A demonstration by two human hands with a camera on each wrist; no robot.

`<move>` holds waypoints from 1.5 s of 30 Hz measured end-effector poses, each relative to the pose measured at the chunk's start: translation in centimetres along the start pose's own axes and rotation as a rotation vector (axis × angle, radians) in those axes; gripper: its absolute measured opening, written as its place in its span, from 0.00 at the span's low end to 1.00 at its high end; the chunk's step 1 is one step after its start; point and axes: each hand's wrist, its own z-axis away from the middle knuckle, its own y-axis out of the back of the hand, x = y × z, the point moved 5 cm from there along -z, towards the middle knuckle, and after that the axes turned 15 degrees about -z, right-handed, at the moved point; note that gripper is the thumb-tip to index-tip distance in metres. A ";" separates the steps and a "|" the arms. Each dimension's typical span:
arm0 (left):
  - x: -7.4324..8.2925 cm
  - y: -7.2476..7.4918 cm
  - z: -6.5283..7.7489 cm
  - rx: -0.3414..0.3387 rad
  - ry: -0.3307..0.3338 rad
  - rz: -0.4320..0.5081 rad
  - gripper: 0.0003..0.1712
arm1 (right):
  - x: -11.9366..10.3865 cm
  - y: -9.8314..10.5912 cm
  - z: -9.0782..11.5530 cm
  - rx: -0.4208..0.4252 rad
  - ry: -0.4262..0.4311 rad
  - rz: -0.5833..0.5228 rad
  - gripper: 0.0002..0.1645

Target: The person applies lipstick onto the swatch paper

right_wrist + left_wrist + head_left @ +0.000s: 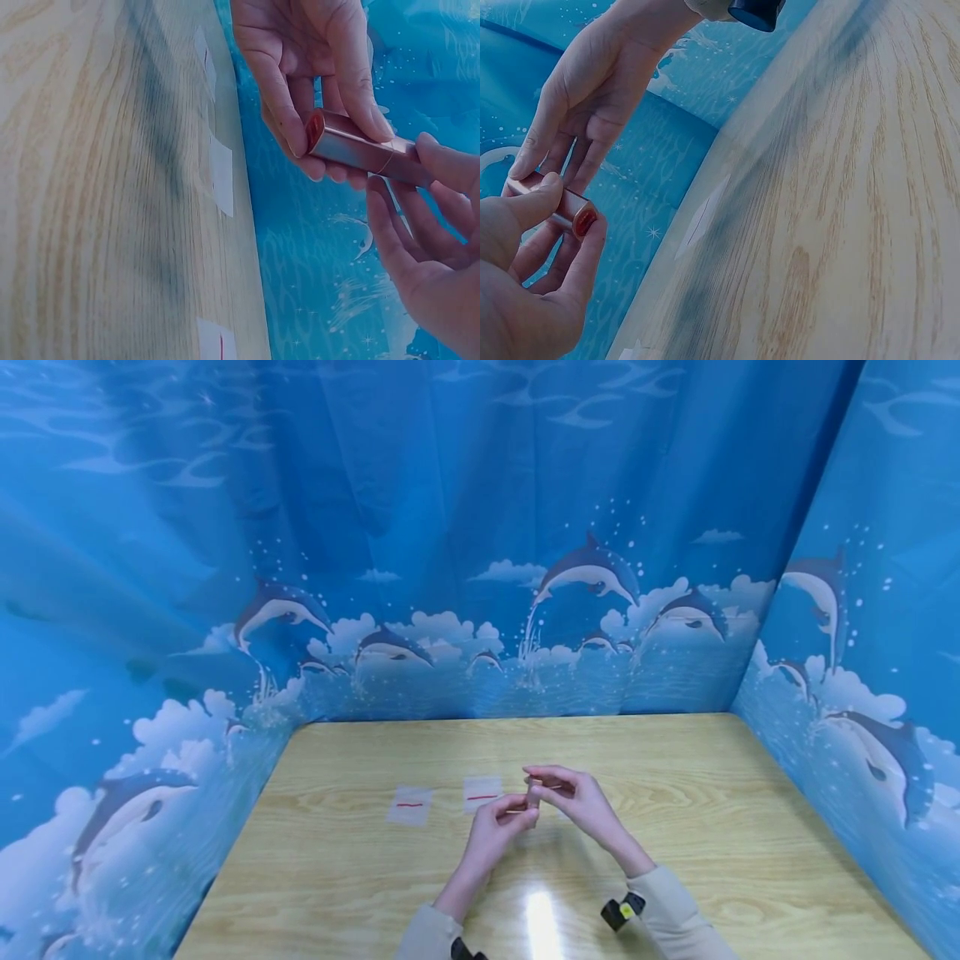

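A shiny rose-gold lipstick tube point(352, 147) is held up over the table between both hands, its red end showing. My left hand point(492, 833) pinches the red-ended part between thumb and fingers; in the left wrist view one fingertip lies against the red end of the lipstick tube point(571, 208). On the other part of the tube, my right hand point(587, 806) has its thumb and fingertips. A seam runs round the tube between the two grips. In the head view the fingers hide much of it.
On the wooden table point(337, 877) lie small white paper squares: a left one point(409, 814) and a middle one point(480, 787), each with a red stroke. Another paper point(222, 176) shows in the right wrist view. Blue dolphin-print curtains point(420, 568) surround the table's back and sides.
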 end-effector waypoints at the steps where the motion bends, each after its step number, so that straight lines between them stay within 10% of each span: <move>1: 0.0 0.0 0.0 0.000 0.002 -0.002 0.19 | 0.0 0.0 0.0 0.007 -0.004 -0.010 0.24; 21: 0.3 -2.0 -1.2 0.034 0.040 0.034 0.19 | 0.0 1.9 0.8 0.102 -0.016 -0.006 0.25; 45: 3.9 -8.3 -5.8 -0.036 -0.113 -0.157 0.15 | -0.8 10.1 2.5 0.237 0.015 0.045 0.24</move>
